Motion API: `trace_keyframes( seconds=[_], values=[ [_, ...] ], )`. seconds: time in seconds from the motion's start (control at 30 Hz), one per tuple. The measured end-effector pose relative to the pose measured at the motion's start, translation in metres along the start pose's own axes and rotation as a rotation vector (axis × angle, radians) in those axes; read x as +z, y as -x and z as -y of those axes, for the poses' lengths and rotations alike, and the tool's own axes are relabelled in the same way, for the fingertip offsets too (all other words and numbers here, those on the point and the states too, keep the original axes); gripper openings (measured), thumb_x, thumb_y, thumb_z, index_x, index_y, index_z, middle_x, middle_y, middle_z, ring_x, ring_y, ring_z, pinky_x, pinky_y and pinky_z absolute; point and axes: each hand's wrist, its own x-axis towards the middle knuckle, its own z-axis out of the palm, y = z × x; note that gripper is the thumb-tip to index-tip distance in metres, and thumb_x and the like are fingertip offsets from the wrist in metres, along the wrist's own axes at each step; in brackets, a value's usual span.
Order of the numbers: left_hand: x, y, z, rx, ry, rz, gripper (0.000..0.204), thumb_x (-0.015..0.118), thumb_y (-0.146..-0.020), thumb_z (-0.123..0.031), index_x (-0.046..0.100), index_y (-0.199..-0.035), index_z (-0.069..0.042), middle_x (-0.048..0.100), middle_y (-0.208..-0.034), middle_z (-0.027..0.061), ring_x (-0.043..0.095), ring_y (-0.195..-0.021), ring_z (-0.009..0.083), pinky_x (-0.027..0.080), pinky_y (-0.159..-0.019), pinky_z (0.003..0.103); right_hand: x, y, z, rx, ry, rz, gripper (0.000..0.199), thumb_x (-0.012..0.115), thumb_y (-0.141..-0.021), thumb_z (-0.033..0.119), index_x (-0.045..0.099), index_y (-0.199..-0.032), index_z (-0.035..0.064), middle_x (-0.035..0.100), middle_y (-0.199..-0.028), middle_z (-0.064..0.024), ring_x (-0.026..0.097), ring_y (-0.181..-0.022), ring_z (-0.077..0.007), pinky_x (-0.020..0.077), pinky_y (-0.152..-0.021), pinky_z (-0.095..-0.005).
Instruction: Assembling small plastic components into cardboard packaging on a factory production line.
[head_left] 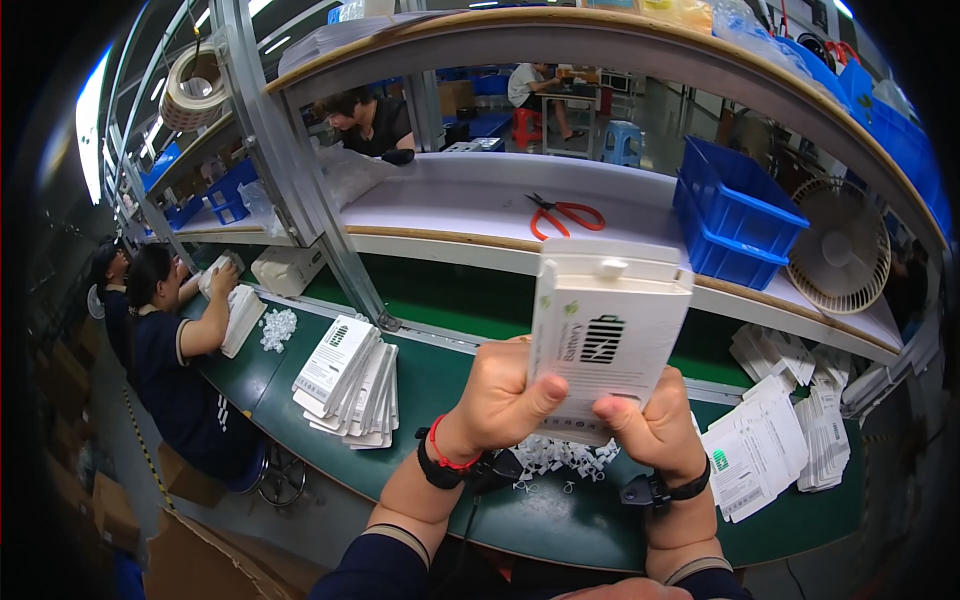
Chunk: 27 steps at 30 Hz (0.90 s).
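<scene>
Up in front of me, both hands hold a white cardboard battery box (pixel 612 325) upright, its printed face with a dark green battery symbol toward me. My left hand (pixel 502 393) grips its lower left edge, the thumb pressed on the front. Around the lower right edge my right hand (pixel 655 422) is closed, with its thumb also on the face. At the box's top a small white plastic piece (pixel 613 268) shows. Fingers behind the box are hidden. Below, small white plastic pieces (pixel 565 458) lie heaped on the green table (pixel 440 500).
Stacked white boxes (pixel 345 375) stand at left; flat white cartons (pixel 755 445) lie at right. Red-handled pliers (pixel 565 215), blue bins (pixel 735 215) and a fan (pixel 840 245) occupy the shelf. Two people work at left, one being a person in dark blue (pixel 165 340); another sits beyond the shelf.
</scene>
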Motion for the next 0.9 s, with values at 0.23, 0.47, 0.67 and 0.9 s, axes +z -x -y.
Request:
trace_keyframes(
  seconds=[0.23, 0.47, 0.67, 0.9],
  values=[
    [0.011, 0.001, -0.001, -0.112, 0.174, -0.005, 0.033, 0.056, -0.096, -0.024, 0.066, -0.084, 0.005, 0.066, -0.075, 0.0152, 0.063, -0.067, 0.0225, 0.048, -0.061, 0.032, -0.003, 0.003, 0.001, 0.039, -0.087, -0.05, 0.018, 0.066, -0.087, 0.011, 0.068, -0.083, -0.006, 0.068, -0.073, -0.014, 0.065, -0.064, -0.0231, 0.0483, -0.06, -0.0308],
    [-0.007, -0.001, 0.005, 0.013, 0.032, 0.419, 0.032, 0.058, -0.094, -0.022, 0.063, -0.074, 0.003, 0.06, -0.065, 0.016, 0.057, -0.054, 0.0277, 0.045, -0.055, 0.034, -0.011, 0.018, -0.001, 0.136, -0.368, -0.265, 0.063, 0.066, -0.089, 0.039, 0.046, -0.128, -0.0071, 0.063, -0.111, -0.0113, 0.06, -0.1, -0.0164, 0.0483, -0.085, -0.0294],
    [-0.008, -0.003, -0.003, -0.026, -0.053, 0.342, 0.031, 0.058, -0.094, -0.023, 0.064, -0.079, 0.004, 0.061, -0.068, 0.0177, 0.059, -0.059, 0.0314, 0.046, -0.058, 0.036, -0.006, 0.011, 0.006, 0.223, -0.236, -0.097, 0.031, 0.064, -0.09, 0.019, 0.062, -0.108, -0.0068, 0.067, -0.095, -0.0113, 0.062, -0.083, -0.0155, 0.0488, -0.075, -0.027],
    [-0.008, 0.001, -0.01, -0.127, 0.068, 0.168, 0.025, 0.055, -0.095, -0.017, 0.064, -0.091, 0.006, 0.066, -0.085, 0.0194, 0.063, -0.071, 0.0298, 0.049, -0.066, 0.035, 0.007, 0.006, 0.001, 0.143, -0.219, -0.009, 0.027, 0.065, -0.088, 0.015, 0.063, -0.104, -0.007, 0.068, -0.089, -0.0145, 0.064, -0.078, -0.0206, 0.0494, -0.071, -0.0296]
  ],
)
